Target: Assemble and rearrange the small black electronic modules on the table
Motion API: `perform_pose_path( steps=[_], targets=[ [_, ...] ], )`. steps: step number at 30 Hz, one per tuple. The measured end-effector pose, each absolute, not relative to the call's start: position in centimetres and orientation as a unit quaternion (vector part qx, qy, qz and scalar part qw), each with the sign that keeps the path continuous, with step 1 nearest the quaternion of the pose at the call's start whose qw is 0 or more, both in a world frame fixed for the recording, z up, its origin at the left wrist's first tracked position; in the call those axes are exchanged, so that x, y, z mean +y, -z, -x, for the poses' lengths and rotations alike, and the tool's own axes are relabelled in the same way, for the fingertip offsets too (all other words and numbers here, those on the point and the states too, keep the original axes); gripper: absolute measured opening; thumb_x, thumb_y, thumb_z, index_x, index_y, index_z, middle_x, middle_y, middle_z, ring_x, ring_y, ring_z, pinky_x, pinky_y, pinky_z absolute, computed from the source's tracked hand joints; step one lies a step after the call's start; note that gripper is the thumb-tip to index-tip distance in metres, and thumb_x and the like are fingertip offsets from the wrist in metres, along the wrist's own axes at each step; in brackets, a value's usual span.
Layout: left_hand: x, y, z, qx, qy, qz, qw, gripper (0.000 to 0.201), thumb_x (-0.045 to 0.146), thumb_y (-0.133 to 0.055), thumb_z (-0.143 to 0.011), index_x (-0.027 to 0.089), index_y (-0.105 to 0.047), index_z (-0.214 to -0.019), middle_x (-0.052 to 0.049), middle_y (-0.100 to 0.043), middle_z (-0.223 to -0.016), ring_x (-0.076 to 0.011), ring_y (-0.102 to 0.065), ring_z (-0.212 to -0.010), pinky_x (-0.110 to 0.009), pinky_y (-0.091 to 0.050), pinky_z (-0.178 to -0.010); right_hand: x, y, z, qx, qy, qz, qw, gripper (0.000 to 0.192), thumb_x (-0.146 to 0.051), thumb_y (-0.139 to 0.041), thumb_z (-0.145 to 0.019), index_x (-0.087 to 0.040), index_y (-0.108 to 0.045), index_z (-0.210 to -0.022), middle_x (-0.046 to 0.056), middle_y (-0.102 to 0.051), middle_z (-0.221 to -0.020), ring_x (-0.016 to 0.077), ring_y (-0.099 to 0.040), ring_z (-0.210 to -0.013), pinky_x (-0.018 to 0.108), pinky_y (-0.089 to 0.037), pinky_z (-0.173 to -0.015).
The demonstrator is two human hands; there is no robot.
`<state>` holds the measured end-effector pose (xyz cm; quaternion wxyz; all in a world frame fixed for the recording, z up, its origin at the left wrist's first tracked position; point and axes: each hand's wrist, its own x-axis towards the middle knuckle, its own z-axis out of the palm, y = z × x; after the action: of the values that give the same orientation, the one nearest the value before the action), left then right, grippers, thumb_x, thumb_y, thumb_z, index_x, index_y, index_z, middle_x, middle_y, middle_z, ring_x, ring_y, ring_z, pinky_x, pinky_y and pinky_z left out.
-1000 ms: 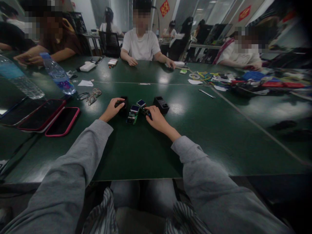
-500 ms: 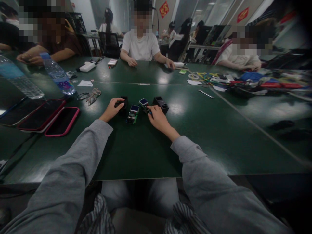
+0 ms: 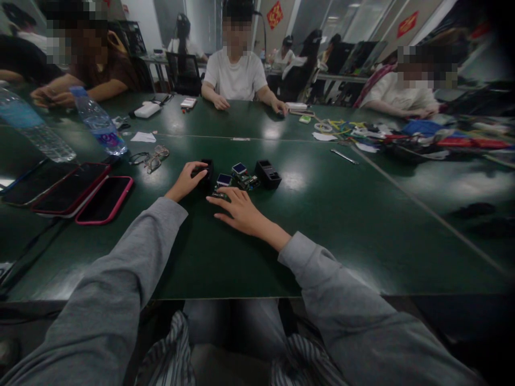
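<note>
My left hand (image 3: 188, 180) is closed on a small black plastic case (image 3: 208, 170) standing on the table, thumb and fingers at its near left side. My right hand (image 3: 242, 212) is open, fingers apart, and hovers over or touches the near circuit board with a small screen (image 3: 224, 179); the hand hides much of this board. Just behind lies a second green circuit board (image 3: 248, 182), with its small screen (image 3: 238, 169) at the upper left. Beside it on the right stands another black case (image 3: 268, 174), untouched.
On the left are a pink-edged phone (image 3: 105, 200), more dark devices, two water bottles (image 3: 105, 128) and eyeglasses (image 3: 156, 158). A wrench (image 3: 344, 156) and a heap of cables (image 3: 426, 139) lie on the right of the green table (image 3: 346, 230). Several people sit around.
My right hand has let go of the farther circuit board, which now lies by the right case. It has moved left and nearer, over the other board. My left hand stays on its case.
</note>
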<state>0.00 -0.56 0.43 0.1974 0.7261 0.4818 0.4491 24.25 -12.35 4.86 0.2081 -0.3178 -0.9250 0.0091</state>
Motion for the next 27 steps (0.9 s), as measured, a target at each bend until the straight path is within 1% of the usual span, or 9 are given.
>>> perform_pose_path(
  steps=[2,4,7,10,19,24,27],
  targets=[
    [-0.6,-0.5,0.0,0.48,-0.45,-0.726,0.198,0.033,0.038,-0.057,-0.088,0.018,-0.063,-0.114,-0.01,-0.059,-0.121,-0.0221,-0.056,-0.115,-0.041,-0.046,-0.102,-12.2,-4.7,-24.3,-0.929,-0.023,0.312,0.196,0.045,-0.038,-0.048,-0.098,-0.028,-0.044,-0.142,0.01,-0.046,-0.14,0.0269,-0.042,-0.129,0.046,-0.043,-0.101],
    [-0.6,-0.6,0.0,0.485,-0.446,-0.726,0.198,0.032,0.037,-0.056,-0.089,0.019,-0.063,-0.114,-0.01,-0.059,-0.121,-0.0221,-0.056,-0.114,-0.041,-0.047,-0.101,-11.8,-4.7,-24.6,-0.926,-0.031,0.318,0.201,0.041,-0.034,-0.048,-0.098,-0.025,-0.047,-0.139,0.011,-0.047,-0.139,0.0263,-0.044,-0.128,0.045,-0.044,-0.1],
    [-0.5,-0.5,0.0,0.491,-0.439,-0.726,0.197,0.033,0.038,-0.056,-0.089,0.019,-0.063,-0.115,-0.01,-0.058,-0.122,-0.022,-0.056,-0.114,-0.041,-0.047,-0.101,-11.3,-4.7,-25.0,-0.919,-0.039,0.328,0.216,0.035,-0.029,-0.047,-0.098,-0.023,-0.051,-0.133,0.011,-0.048,-0.139,0.0261,-0.044,-0.13,0.045,-0.043,-0.102],
    [-0.3,-0.3,0.2,0.484,-0.443,-0.729,0.196,0.034,0.039,-0.057,-0.089,0.019,-0.063,-0.115,-0.01,-0.058,-0.122,-0.022,-0.056,-0.114,-0.041,-0.046,-0.101,-10.9,-4.7,-25.3,-0.911,-0.052,0.339,0.23,0.032,-0.026,-0.045,-0.098,-0.022,-0.052,-0.13,0.011,-0.049,-0.139,0.0252,-0.044,-0.131,0.045,-0.041,-0.104],
    [-0.5,-0.2,0.3,0.476,-0.469,-0.724,0.173,0.033,0.044,-0.053,-0.091,0.019,-0.065,-0.111,-0.01,-0.058,-0.123,-0.0205,-0.058,-0.112,-0.041,-0.047,-0.1,-10.9,-4.4,-25.3,-0.896,-0.042,0.377,0.228,0.036,-0.03,-0.048,-0.097,-0.026,-0.051,-0.133,0.009,-0.047,-0.142,0.0279,-0.037,-0.133,0.048,-0.039,-0.104],
    [-1.9,-2.1,0.1,0.482,-0.49,-0.714,0.135,0.029,0.04,-0.052,-0.093,0.018,-0.065,-0.108,-0.011,-0.061,-0.121,-0.0203,-0.057,-0.114,-0.04,-0.045,-0.102,-11.1,-4.1,-25.2,-0.892,-0.031,0.383,0.238,0.04,-0.031,-0.045,-0.098,-0.027,-0.049,-0.137,0.009,-0.044,-0.144,0.0276,-0.035,-0.134,0.048,-0.039,-0.104],
    [-4.7,-4.7,0.4,0.481,-0.515,-0.692,0.159,0.029,0.04,-0.055,-0.092,0.018,-0.065,-0.108,-0.01,-0.064,-0.118,-0.0196,-0.061,-0.108,-0.039,-0.048,-0.099,-11.1,-3.9,-25.4,-0.884,-0.024,0.392,0.255,0.041,-0.033,-0.045,-0.098,-0.028,-0.047,-0.139,0.009,-0.044,-0.144,0.0277,-0.036,-0.133,0.048,-0.04,-0.103]
  ],
)
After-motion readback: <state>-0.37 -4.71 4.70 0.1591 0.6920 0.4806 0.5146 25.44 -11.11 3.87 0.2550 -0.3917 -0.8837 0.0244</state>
